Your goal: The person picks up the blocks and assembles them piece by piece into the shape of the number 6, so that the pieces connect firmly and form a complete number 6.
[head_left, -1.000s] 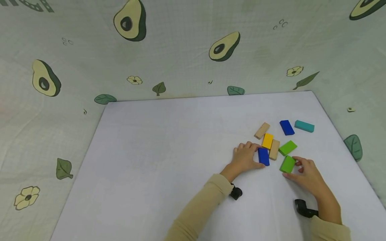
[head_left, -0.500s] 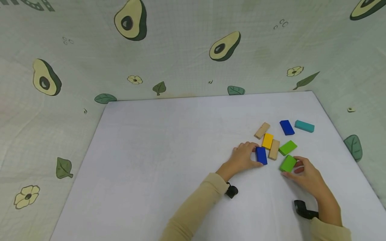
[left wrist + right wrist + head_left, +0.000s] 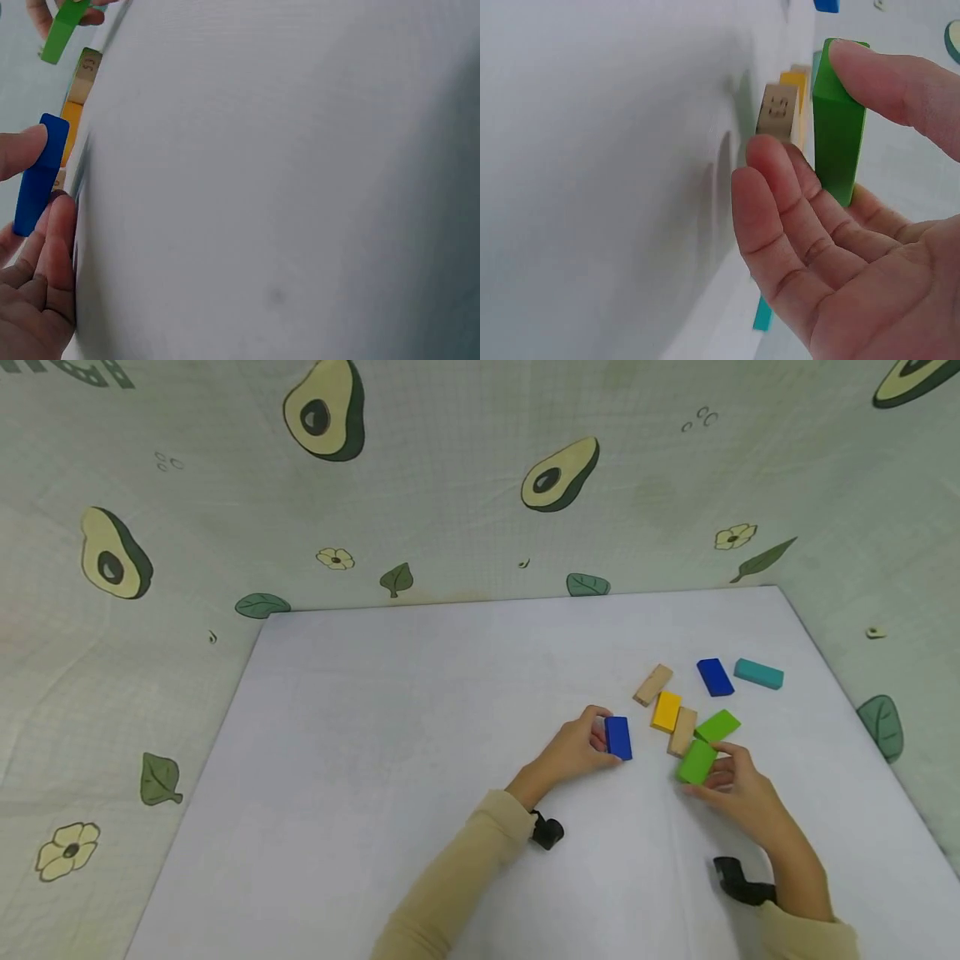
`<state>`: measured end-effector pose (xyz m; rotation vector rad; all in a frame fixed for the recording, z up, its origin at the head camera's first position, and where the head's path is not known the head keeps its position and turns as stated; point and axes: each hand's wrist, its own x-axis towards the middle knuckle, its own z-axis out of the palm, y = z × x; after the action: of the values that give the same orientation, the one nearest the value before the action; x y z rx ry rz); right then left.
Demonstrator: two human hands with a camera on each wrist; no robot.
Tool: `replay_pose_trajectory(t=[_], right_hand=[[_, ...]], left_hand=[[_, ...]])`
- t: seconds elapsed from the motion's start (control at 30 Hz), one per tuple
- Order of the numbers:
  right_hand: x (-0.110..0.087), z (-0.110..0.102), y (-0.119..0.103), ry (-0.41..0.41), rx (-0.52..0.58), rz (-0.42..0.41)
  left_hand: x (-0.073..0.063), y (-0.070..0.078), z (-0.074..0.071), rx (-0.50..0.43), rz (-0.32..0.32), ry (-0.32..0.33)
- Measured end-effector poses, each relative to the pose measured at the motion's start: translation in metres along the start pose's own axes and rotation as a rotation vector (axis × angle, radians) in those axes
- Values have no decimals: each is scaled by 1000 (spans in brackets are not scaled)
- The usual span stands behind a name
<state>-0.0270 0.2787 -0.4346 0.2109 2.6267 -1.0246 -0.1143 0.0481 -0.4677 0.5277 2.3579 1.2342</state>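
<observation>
My left hand (image 3: 573, 748) pinches a blue wooden block (image 3: 618, 738) by its ends, thumb at the near end and a finger at the far end. In the left wrist view that blue block (image 3: 41, 176) stands between thumb and fingers. A green block (image 3: 697, 762) is pinched the same way in my right hand (image 3: 738, 785), and in the right wrist view this green block (image 3: 838, 124) is off the table. Just behind it lie a second green block (image 3: 717, 725) and a natural wood block (image 3: 682, 732). The wood block leans against a yellow block (image 3: 666, 712).
Another natural wood block (image 3: 652, 685) lies behind the yellow one. Farther back on the right are a second blue block (image 3: 716, 677) and a teal block (image 3: 759, 674). The white table (image 3: 420, 718) meets an avocado-patterned cloth (image 3: 450, 485) at its far edge.
My left hand has carried the blue block left, away from the wood and yellow blocks. My right hand has lifted the green block and moved it slightly left.
</observation>
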Motion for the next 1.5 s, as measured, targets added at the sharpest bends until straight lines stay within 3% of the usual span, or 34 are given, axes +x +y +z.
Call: replay_pose_trajectory(t=[0.17,0.4,0.7,1.0,1.23,1.5], right_hand=[[4,9,-12,28,23,-83],[16,19,-31,24,132,-179],[30,31,-51,47,199,-255],[49,45,-67,52,253,-229],[63,57,-85,16,294,-228],[84,72,-99,5,279,-205]], left_hand=[[-5,-10,-8,-48,8,20],[-16,-26,-27,-142,-35,30],[-36,-45,-60,-193,-95,81],[-51,-58,-87,-185,-134,155],[-59,-63,-100,-171,-152,175],[-65,-69,-113,-127,-216,233]])
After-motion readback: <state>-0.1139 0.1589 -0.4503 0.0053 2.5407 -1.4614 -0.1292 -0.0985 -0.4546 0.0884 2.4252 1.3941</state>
